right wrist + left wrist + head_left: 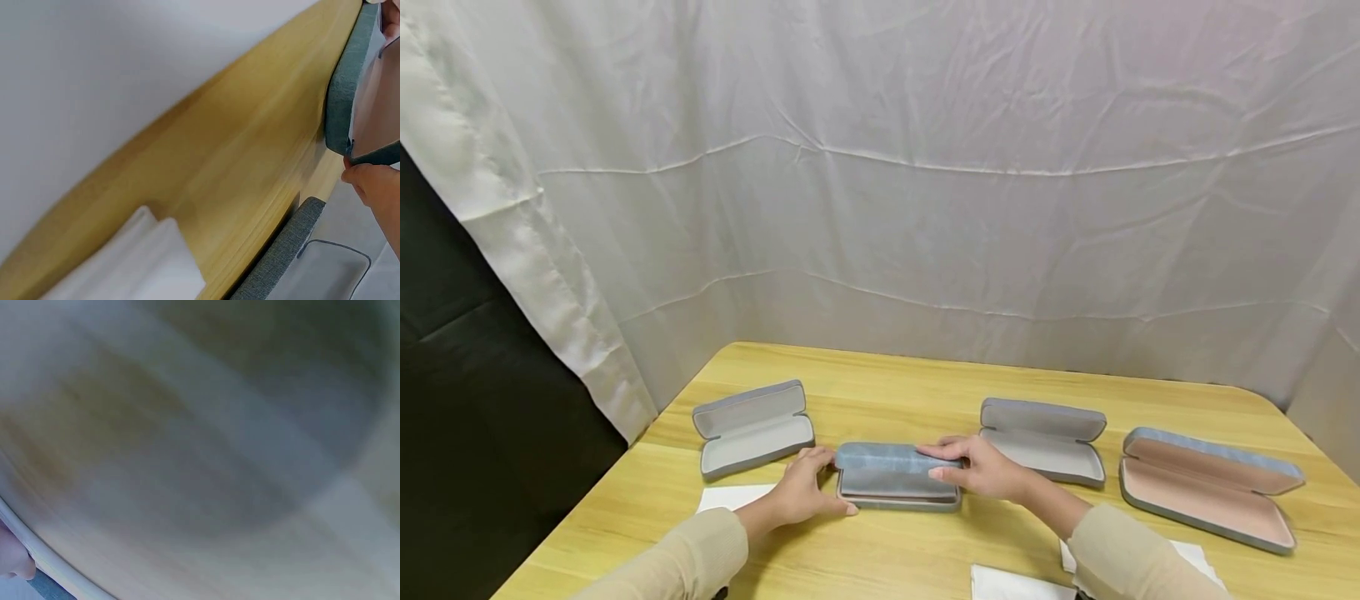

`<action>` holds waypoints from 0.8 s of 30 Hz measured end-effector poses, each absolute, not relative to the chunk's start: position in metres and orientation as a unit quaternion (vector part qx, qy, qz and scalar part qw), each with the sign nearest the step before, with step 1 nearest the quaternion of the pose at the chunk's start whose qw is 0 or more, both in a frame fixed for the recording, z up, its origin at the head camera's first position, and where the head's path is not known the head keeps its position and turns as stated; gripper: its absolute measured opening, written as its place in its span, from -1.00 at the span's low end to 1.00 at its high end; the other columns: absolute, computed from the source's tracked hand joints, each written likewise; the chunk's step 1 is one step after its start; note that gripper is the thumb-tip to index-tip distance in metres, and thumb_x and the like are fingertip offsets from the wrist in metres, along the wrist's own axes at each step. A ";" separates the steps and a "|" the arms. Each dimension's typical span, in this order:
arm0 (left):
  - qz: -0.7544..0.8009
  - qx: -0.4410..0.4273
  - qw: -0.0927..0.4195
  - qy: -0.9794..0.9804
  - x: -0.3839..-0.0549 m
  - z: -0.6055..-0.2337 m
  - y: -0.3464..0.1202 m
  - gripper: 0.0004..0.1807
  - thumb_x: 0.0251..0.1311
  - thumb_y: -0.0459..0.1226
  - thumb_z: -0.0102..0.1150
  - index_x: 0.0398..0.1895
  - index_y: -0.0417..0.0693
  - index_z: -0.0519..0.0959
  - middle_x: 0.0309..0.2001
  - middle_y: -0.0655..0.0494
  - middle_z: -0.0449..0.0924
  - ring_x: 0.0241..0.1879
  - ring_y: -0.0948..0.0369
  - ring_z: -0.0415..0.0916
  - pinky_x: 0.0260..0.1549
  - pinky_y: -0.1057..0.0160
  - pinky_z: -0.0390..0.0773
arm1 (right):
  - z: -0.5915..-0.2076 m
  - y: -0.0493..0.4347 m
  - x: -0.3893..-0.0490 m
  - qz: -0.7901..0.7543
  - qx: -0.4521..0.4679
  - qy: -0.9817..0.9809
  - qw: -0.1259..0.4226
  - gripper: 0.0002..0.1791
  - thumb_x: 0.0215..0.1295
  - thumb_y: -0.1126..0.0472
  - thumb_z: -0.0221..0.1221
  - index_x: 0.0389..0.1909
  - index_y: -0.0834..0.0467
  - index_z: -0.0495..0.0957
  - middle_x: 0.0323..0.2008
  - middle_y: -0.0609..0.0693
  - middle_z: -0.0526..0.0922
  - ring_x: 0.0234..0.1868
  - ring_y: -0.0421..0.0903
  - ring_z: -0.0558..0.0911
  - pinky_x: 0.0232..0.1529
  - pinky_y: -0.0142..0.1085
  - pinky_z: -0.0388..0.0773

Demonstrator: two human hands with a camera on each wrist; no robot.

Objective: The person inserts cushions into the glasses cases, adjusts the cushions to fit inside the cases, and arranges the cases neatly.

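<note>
Nearest me, a folded white cloth (1018,585) lies on the wooden bench (865,558). Just beyond, mid-bench and between the two hands, sits the blue eyeglass case (898,483). The left hand (808,485) grips its left end, thumb at the front corner; the right hand (981,468) has its fingers partly curled, pinching the lid's right end. I'd judge the case light and stiff-shelled, not slippery, with a hinge that may snap; I'd steady the base by its end and take the lid near its front edge. It looks mottled blue, the lid ajar over a pinkish lining. Farther back I see two open grey cases (758,442) (1043,454), then a pale curtain (925,225).
</note>
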State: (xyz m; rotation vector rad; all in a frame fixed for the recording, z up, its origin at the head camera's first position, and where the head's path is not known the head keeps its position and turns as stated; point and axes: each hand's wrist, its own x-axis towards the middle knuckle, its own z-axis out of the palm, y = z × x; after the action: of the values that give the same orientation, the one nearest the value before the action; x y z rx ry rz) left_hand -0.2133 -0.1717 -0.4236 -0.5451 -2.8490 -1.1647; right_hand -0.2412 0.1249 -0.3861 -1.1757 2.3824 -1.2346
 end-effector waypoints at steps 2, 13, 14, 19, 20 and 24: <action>-0.370 -0.178 0.009 -0.912 -0.214 -0.424 -0.172 -0.24 -0.31 -0.05 0.51 0.01 -0.28 0.50 0.14 -0.21 0.40 0.17 -0.11 0.24 0.16 -0.26 0.13 | -0.386 0.125 -0.239 -0.400 -0.396 0.820 0.104 -0.51 0.30 0.12 0.10 0.17 0.31 0.41 0.17 0.46 0.36 0.16 0.36 0.38 -0.07 -0.09 0.53; -0.358 -0.190 0.009 -0.914 -0.215 -0.425 -0.172 -0.24 -0.29 -0.04 0.51 0.04 -0.22 0.50 0.06 -0.04 0.47 0.11 -0.02 0.27 0.12 -0.21 0.14 | -0.389 0.121 -0.229 -0.334 -0.375 0.861 0.079 -0.51 0.18 0.13 0.22 0.13 0.19 0.48 0.22 0.53 0.22 0.27 0.41 0.23 0.06 0.09 0.43; -0.357 -0.190 0.008 -0.915 -0.215 -0.425 -0.172 -0.23 -0.29 -0.03 0.51 0.04 -0.22 0.50 0.06 -0.04 0.47 0.11 -0.02 0.27 0.12 -0.21 0.14 | -0.390 0.121 -0.228 -0.325 -0.374 0.866 0.074 -0.51 0.17 0.13 0.22 0.13 0.17 0.48 0.23 0.52 0.22 0.27 0.40 0.23 0.09 0.14 0.38; -0.358 -0.184 0.001 -0.915 -0.215 -0.424 -0.171 -0.22 -0.29 -0.04 0.51 0.05 -0.24 0.49 0.07 -0.06 0.45 0.13 -0.05 0.25 0.12 -0.24 0.13 | -0.393 0.118 -0.222 -0.279 -0.367 0.886 0.049 -0.48 0.13 0.13 0.25 0.16 0.10 0.48 0.26 0.46 0.23 0.27 0.38 0.24 0.13 0.25 0.27; -0.358 -0.183 0.000 -0.916 -0.215 -0.424 -0.171 -0.22 -0.29 -0.04 0.51 0.05 -0.25 0.49 0.07 -0.06 0.45 0.13 -0.05 0.25 0.13 -0.24 0.12 | -0.393 0.118 -0.222 -0.275 -0.367 0.887 0.045 -0.48 0.13 0.13 0.25 0.16 0.09 0.48 0.25 0.46 0.23 0.26 0.38 0.24 0.12 0.25 0.27; -0.355 -0.179 -0.004 -0.917 -0.215 -0.422 -0.169 -0.23 -0.29 -0.04 0.50 0.04 -0.24 0.49 0.05 -0.05 0.46 0.14 -0.06 0.24 0.12 -0.23 0.14 | -0.393 0.117 -0.221 -0.269 -0.370 0.889 0.034 -0.48 0.12 0.16 0.26 0.15 0.10 0.49 0.24 0.47 0.25 0.25 0.38 0.27 0.11 0.23 0.30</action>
State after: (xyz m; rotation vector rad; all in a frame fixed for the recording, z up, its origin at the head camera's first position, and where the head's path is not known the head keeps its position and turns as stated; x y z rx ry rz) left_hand -0.2146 -0.1695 -0.4218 -0.5624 -2.8892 -1.1195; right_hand -0.2206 0.1167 -0.3933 -1.1369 2.7321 -0.8278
